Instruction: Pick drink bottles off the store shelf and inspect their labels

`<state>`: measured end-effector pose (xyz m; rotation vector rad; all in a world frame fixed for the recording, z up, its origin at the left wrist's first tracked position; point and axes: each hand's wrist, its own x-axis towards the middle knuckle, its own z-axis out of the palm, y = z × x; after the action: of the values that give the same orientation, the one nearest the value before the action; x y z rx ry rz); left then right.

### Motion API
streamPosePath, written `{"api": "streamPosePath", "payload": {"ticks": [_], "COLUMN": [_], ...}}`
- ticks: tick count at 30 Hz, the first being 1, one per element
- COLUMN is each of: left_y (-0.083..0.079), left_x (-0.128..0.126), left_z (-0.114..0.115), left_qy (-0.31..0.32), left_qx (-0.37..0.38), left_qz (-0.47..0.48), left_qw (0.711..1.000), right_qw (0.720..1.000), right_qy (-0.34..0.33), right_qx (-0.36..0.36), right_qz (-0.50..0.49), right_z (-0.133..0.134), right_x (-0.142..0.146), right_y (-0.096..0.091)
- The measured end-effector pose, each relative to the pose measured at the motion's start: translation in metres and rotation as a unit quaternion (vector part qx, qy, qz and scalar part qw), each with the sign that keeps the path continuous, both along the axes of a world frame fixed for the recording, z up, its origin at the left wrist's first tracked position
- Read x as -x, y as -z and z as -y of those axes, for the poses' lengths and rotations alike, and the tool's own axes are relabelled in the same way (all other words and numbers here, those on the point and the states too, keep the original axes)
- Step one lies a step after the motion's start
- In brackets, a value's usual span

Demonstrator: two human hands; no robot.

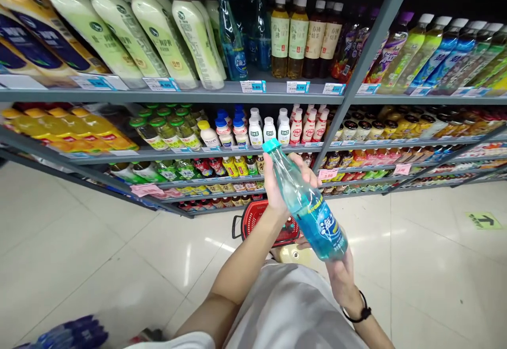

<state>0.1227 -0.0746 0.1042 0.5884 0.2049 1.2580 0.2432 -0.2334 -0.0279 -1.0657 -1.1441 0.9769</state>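
A clear blue drink bottle (pixel 307 204) with a teal cap is held tilted in front of me, cap up and to the left. My left hand (pixel 279 182) is wrapped round its neck and upper part. My right hand (pixel 338 270), with a black band on the wrist, grips the bottle's base from below. A red shopping basket (pixel 257 222) stands on the floor just beyond my hands, partly hidden by my left arm.
Grey store shelves (pixel 198 95) full of drink bottles fill the upper half, with price tags along the edges. A matching blue bottle (pixel 232 32) stands on the top shelf. Pale tiled floor (pixel 428 264) lies below, with a green arrow sticker (pixel 484 220) at right.
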Motion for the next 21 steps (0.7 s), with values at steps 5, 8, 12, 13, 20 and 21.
{"api": "streamPosePath", "payload": {"ticks": [5,8,12,13,20,21], "left_y": [-0.002,0.001,0.008,0.009,0.013,0.013], "left_x": [-0.033,-0.054,-0.075,-0.08,-0.101,-0.103], "left_z": [0.012,0.018,0.025,0.027,0.053,0.057], "left_qy": [-0.035,-0.068,-0.075,-0.071,-0.071,-0.074], "left_qx": [0.011,0.02,0.013,0.004,-0.011,-0.008], "left_qz": [-0.007,-0.02,-0.056,-0.06,-0.077,-0.075], "left_qw": [0.999,0.997,0.996,0.996,0.994,0.994], "right_qw": [0.997,0.992,0.976,0.97,0.942,0.941], "right_qy": [0.053,0.092,0.144,0.152,0.135,0.129], "right_qx": [-0.055,-0.083,-0.131,-0.152,-0.247,-0.253], "right_qz": [-0.029,0.031,0.096,0.114,0.182,0.183], "right_z": [0.012,0.019,0.031,0.033,0.042,0.043], "right_x": [-0.031,-0.052,-0.078,-0.084,-0.122,-0.126], "right_y": [-0.014,-0.012,0.002,0.006,0.017,0.017]}}
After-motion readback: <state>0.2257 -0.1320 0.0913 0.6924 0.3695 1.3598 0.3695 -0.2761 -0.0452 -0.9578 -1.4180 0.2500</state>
